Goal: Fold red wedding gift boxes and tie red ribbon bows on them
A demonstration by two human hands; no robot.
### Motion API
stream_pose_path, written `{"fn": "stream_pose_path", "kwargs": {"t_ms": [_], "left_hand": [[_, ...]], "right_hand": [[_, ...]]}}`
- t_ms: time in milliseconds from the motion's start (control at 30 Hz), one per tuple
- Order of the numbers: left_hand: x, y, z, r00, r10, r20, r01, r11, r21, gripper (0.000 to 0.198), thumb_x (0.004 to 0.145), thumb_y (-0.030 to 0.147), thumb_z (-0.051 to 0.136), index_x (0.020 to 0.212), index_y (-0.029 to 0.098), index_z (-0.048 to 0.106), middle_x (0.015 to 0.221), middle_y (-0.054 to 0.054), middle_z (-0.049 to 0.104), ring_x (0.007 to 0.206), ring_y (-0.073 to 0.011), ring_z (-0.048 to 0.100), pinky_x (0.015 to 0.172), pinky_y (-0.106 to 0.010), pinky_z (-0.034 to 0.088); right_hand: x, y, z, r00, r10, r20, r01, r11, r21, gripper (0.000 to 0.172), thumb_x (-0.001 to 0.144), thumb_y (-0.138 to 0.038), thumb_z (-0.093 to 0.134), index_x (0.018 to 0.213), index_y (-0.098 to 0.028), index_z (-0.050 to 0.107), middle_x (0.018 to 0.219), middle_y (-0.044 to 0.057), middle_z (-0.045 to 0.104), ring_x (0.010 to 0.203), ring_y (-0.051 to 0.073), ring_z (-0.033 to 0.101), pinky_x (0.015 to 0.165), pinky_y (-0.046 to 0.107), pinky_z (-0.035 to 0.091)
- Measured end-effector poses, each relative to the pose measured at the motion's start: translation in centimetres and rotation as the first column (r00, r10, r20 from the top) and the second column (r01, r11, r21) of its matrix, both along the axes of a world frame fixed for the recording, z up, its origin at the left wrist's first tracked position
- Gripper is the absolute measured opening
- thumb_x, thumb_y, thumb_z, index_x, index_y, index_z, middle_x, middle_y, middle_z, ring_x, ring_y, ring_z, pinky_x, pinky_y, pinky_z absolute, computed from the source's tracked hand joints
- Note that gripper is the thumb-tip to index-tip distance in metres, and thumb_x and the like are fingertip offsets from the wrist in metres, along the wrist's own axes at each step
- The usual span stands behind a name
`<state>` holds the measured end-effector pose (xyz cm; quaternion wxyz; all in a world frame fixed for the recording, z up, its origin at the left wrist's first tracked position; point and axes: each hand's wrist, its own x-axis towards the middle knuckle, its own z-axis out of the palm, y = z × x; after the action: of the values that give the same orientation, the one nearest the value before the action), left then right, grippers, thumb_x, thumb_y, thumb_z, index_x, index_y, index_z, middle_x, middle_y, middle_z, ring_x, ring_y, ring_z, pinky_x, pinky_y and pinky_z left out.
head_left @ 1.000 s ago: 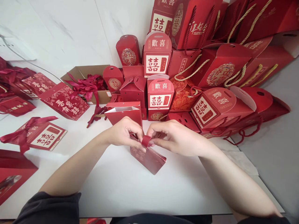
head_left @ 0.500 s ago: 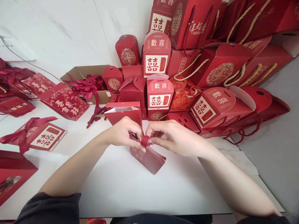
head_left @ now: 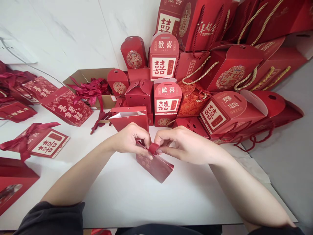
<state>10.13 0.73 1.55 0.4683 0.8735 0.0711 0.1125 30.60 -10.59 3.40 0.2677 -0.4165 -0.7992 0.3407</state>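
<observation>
A small dark red gift box [head_left: 156, 168] rests tilted on the white table, its upper left end under my fingers. A red ribbon [head_left: 153, 148] makes a loop at that end. My left hand [head_left: 133, 140] is closed, pinching the ribbon from the left, thumb close against the box. From the right, my right hand [head_left: 182, 143] pinches the same ribbon between thumb and fingers. The ribbon's lower part and the box's top end are hidden behind the hands. Just behind my left hand stands an open-topped red box [head_left: 129, 119].
Stacked red gift boxes [head_left: 166, 101] and rope-handled bags [head_left: 234, 68] fill the back and right. A cardboard box [head_left: 80, 75] holding dark red ribbons [head_left: 90, 89] stands back left. A ribbon-tied box [head_left: 50, 143] lies left on the white table [head_left: 151, 209].
The ribbon loop between my fingers has tilted and shifted slightly right, and my right hand has moved a little. The gift box lies in the same place.
</observation>
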Motion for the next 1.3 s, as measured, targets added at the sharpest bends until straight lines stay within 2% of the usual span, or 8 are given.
{"fn": "stream_pose_path", "kwargs": {"t_ms": [167, 367, 533, 667, 933, 1067, 1200, 1300], "left_hand": [[0.0, 0.0, 0.0, 1.0, 0.004, -0.005, -0.004, 0.999, -0.046, 0.021, 0.066, 0.027, 0.084, 0.065, 0.013, 0.068, 0.066, -0.003, 0.069, 0.06, -0.01, 0.062, 0.056, -0.018, 0.047], [0.0, 0.0, -0.4, 0.994, 0.045, -0.1, -0.066, 0.974, -0.216, 0.03, 0.066, 0.026, 0.084, 0.085, 0.011, 0.068, 0.08, -0.005, 0.072, 0.072, -0.0159, 0.068, 0.066, -0.024, 0.055], [0.0, 0.2, -0.2, 0.995, 0.009, -0.099, -0.023, 0.99, -0.141, 0.018, 0.073, 0.027, 0.079, 0.078, 0.011, 0.073, 0.077, -0.007, 0.073, 0.069, -0.0146, 0.067, 0.061, -0.021, 0.053], [0.0, 0.4, -0.1, 0.998, -0.046, -0.031, 0.041, 0.989, -0.14, 0.01, 0.073, 0.023, 0.079, 0.076, 0.014, 0.076, 0.078, -0.007, 0.073, 0.07, -0.014, 0.067, 0.063, -0.02, 0.052], [0.0, 0.8, -0.5, 0.997, -0.071, 0.005, 0.071, 0.985, -0.16, 0.016, 0.069, 0.03, 0.083, 0.073, 0.015, 0.077, 0.073, -0.008, 0.073, 0.068, -0.015, 0.066, 0.063, -0.022, 0.052], [0.1, 0.9, -0.9, 0.997, -0.081, 0.004, 0.08, 0.984, -0.161, 0.017, 0.068, 0.031, 0.084, 0.07, 0.016, 0.076, 0.072, -0.008, 0.072, 0.069, -0.0153, 0.065, 0.064, -0.022, 0.051], [0.1, 1.1, -1.1, 0.997, -0.074, 0.016, 0.075, 0.981, -0.18, 0.019, 0.068, 0.032, 0.084, 0.068, 0.015, 0.075, 0.072, -0.008, 0.071, 0.069, -0.0152, 0.064, 0.063, -0.023, 0.051], [0.2, 1.1, -0.7, 0.999, -0.04, 0.036, 0.045, 0.989, -0.138, 0.015, 0.071, 0.027, 0.082, 0.07, 0.015, 0.073, 0.074, -0.007, 0.07, 0.071, -0.015, 0.063, 0.065, -0.024, 0.051]], "right_hand": [[-0.1, -0.2, 0.2, 0.998, -0.04, -0.051, 0.04, 0.999, -0.003, 0.012, 0.089, -0.009, 0.057, 0.093, -0.02, 0.06, 0.086, -0.003, 0.07, 0.074, 0.011, 0.061, 0.068, 0.022, 0.043], [-0.3, -0.5, 0.5, 0.999, -0.047, 0.005, 0.046, 0.997, 0.06, 0.018, 0.087, -0.005, 0.054, 0.095, -0.02, 0.06, 0.086, -0.001, 0.069, 0.072, 0.011, 0.059, 0.067, 0.022, 0.042], [-0.6, -0.7, 0.6, 0.999, -0.029, 0.039, 0.024, 0.992, 0.125, 0.014, 0.089, -0.008, 0.054, 0.092, -0.018, 0.062, 0.086, 0.001, 0.067, 0.075, 0.013, 0.058, 0.068, 0.023, 0.042], [-0.3, -0.6, 0.7, 0.999, 0.042, 0.032, -0.045, 0.994, 0.102, 0.02, 0.089, -0.006, 0.052, 0.099, -0.019, 0.064, 0.087, 0.001, 0.068, 0.078, 0.013, 0.06, 0.072, 0.023, 0.044], [0.0, 0.1, 0.1, 0.994, 0.091, 0.06, -0.101, 0.979, 0.175, 0.011, 0.088, -0.009, 0.06, 0.091, -0.018, 0.065, 0.093, 0.003, 0.064, 0.085, 0.015, 0.059, 0.075, 0.025, 0.046], [-0.2, 0.3, -0.3, 0.987, 0.12, 0.11, -0.146, 0.953, 0.266, 0.014, 0.091, -0.009, 0.056, 0.094, -0.018, 0.065, 0.094, 0.004, 0.064, 0.084, 0.015, 0.057, 0.073, 0.025, 0.044], [-0.3, 0.4, -0.8, 0.975, 0.068, 0.213, -0.151, 0.903, 0.402, 0.015, 0.097, -0.018, 0.05, 0.093, -0.019, 0.064, 0.088, 0.004, 0.062, 0.077, 0.015, 0.053, 0.069, 0.026, 0.041], [-0.4, 0.4, -0.9, 0.967, -0.008, 0.256, -0.115, 0.88, 0.462, 0.019, 0.099, -0.021, 0.046, 0.091, -0.018, 0.063, 0.084, 0.004, 0.06, 0.073, 0.015, 0.05, 0.067, 0.027, 0.038]]}}
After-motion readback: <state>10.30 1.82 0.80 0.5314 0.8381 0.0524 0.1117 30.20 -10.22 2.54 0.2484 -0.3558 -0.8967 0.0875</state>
